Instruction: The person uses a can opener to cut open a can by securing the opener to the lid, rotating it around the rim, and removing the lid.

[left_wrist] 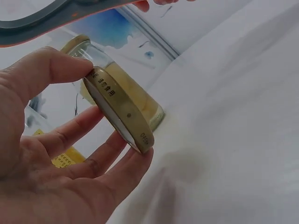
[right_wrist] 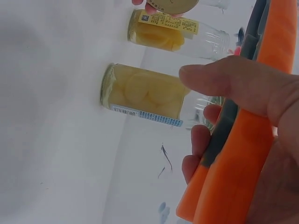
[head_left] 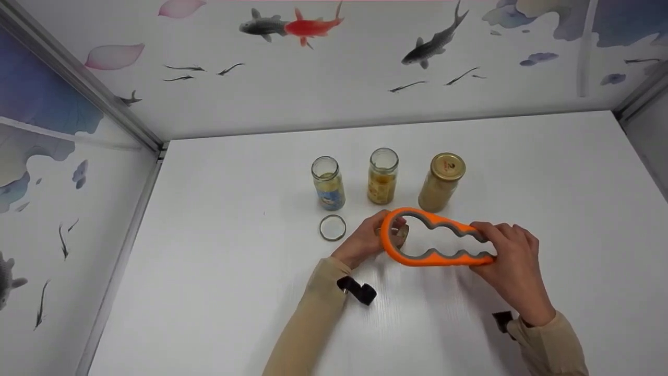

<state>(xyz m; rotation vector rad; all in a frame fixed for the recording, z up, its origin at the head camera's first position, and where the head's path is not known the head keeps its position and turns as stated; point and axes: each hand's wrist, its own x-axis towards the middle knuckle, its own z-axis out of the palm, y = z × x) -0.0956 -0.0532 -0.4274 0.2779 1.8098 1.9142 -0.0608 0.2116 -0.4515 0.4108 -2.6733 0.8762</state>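
My left hand [head_left: 362, 243] pinches a gold jar lid [left_wrist: 124, 109] by its rim, thumb on one edge and fingers on the other. The lid stands tilted, off the table. In my right hand [head_left: 514, 263] is an orange jar opener [head_left: 449, 259] with a grey wavy inner edge, gripped at its narrow end. Its round end overlaps the left hand in the head view. Behind the hands stand an uncovered jar with a blue label [head_left: 330, 196], an uncovered jar with yellow contents [head_left: 381, 188] and a jar with a gold lid on it [head_left: 437, 193].
Another lid [head_left: 333, 227] lies flat on the white table [head_left: 219, 250], in front of the blue-labelled jar. Panels printed with fish [head_left: 430, 49] rise along the back and left side of the table. A small black device is strapped to each wrist.
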